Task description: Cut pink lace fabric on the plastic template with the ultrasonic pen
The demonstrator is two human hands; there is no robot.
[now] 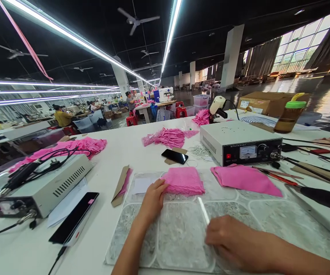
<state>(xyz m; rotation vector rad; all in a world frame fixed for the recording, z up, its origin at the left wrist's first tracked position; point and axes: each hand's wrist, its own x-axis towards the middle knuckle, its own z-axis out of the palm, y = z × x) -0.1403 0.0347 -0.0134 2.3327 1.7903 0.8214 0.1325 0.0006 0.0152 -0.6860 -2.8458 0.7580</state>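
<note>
A stack of folded pink lace-edged fabric [184,180] lies on the clear mat with square panels [184,233]. My left hand [154,194] rests at the stack's left edge, its fingers stretched out and the tips touching the cloth. Lower right, my right hand [228,238] is over the mat with its fingers curled in, slightly smeared by motion. Whatever is in those fingers is hidden. A thin pale streak runs up from them; I cannot tell whether it is a strip or a reflection. More pink fabric [246,179] lies to the stack's right.
Behind the mat lie a black phone [175,156] and pink straps [169,137]. A control box with a dial [242,143] stands right, near red-handled tweezers [279,176] and a black-handled tool [325,196]. Left are another box [47,183] and a tablet-like device [75,217].
</note>
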